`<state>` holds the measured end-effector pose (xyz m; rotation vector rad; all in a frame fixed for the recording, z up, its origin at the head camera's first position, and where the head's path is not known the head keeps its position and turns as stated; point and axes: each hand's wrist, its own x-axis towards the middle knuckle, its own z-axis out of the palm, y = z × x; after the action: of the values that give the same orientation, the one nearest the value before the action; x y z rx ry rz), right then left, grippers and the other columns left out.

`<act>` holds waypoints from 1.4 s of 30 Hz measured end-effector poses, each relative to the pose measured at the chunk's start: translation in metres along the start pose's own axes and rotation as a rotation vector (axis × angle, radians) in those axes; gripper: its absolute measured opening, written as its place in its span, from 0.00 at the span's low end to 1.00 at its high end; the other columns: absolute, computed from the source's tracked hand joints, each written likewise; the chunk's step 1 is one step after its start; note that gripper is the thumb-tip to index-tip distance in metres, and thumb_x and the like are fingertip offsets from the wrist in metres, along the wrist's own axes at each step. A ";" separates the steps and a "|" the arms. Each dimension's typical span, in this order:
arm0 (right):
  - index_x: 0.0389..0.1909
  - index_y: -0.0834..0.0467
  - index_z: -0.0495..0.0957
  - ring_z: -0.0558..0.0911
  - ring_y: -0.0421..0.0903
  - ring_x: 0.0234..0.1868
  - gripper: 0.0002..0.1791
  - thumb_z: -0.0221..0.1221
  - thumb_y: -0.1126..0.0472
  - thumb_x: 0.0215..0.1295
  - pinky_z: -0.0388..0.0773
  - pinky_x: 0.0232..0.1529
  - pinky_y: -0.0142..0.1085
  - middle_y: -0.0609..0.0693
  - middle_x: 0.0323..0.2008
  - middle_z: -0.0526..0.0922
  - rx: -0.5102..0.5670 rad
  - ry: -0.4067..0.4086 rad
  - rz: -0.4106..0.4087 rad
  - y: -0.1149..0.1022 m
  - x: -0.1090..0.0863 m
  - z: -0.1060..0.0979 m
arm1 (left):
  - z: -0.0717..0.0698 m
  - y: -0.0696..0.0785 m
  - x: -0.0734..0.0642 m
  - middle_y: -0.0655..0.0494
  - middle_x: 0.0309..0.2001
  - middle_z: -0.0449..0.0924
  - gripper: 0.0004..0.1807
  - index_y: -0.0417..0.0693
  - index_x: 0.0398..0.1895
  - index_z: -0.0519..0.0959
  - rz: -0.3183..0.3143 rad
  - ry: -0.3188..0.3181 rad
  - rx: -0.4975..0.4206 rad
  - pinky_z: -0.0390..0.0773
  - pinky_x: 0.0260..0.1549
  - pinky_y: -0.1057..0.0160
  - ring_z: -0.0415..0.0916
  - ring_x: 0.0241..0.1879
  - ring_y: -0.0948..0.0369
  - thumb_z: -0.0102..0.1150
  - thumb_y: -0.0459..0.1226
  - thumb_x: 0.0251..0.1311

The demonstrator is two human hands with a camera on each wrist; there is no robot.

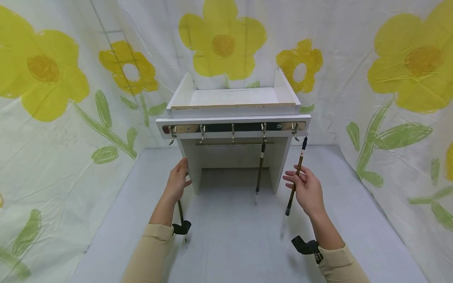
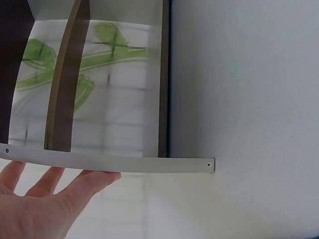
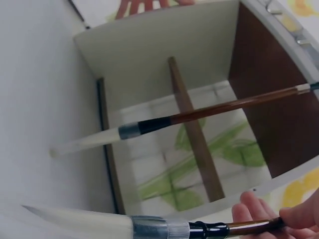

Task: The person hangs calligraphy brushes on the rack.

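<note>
A white wooden rack (image 1: 233, 122) carries a metal strip with several hooks along its front. My left hand (image 1: 177, 181) touches the outer face of its left side panel (image 2: 114, 163), fingers fairly straight. In my right hand (image 1: 308, 190) I pinch a calligraphy brush (image 1: 300, 165) by its brown handle, pale bristles (image 3: 84, 223) pointing down. Its top loop is beside the rightmost hook (image 1: 295, 131); whether they touch I cannot tell. A second calligraphy brush (image 1: 260, 169) hangs from the hook to the left. Behind my left wrist shows part of another brush (image 1: 181, 210), its upper end hidden.
The rack stands on a pale, cloth-like surface (image 1: 226, 243). An open-topped shelf (image 1: 233, 96) forms its upper part, and a thin rod (image 1: 233, 144) crosses beneath the hooks. White sheeting with yellow flowers (image 1: 223, 45) surrounds the back and sides. Black camera mounts (image 1: 304, 245) are on both wrists.
</note>
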<state>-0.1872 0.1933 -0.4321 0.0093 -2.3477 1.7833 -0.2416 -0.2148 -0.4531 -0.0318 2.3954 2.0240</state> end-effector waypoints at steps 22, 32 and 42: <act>0.69 0.65 0.65 0.88 0.51 0.51 0.20 0.48 0.67 0.79 0.84 0.47 0.30 0.63 0.55 0.83 0.018 0.073 -0.168 -0.028 -0.017 -0.004 | 0.001 0.002 -0.002 0.46 0.80 0.49 0.45 0.51 0.82 0.49 0.014 0.005 0.007 0.69 0.65 0.35 0.54 0.77 0.40 0.32 0.67 0.71; 0.68 0.63 0.67 0.88 0.46 0.50 0.20 0.49 0.68 0.78 0.83 0.48 0.29 0.62 0.54 0.84 0.042 0.083 -0.235 -0.044 -0.029 -0.003 | 0.001 0.001 -0.002 0.46 0.80 0.49 0.46 0.51 0.82 0.49 0.010 0.007 0.016 0.70 0.64 0.36 0.54 0.76 0.40 0.32 0.68 0.71; 0.67 0.64 0.68 0.88 0.44 0.50 0.20 0.51 0.69 0.77 0.83 0.49 0.31 0.62 0.54 0.84 0.072 0.047 -0.276 -0.055 -0.038 -0.002 | 0.002 0.001 -0.002 0.46 0.80 0.49 0.46 0.51 0.82 0.49 0.000 0.014 0.004 0.70 0.65 0.36 0.54 0.77 0.40 0.32 0.68 0.70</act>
<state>-0.1430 0.1755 -0.3855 0.2848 -2.1286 1.7108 -0.2393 -0.2124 -0.4520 -0.0461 2.4078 2.0256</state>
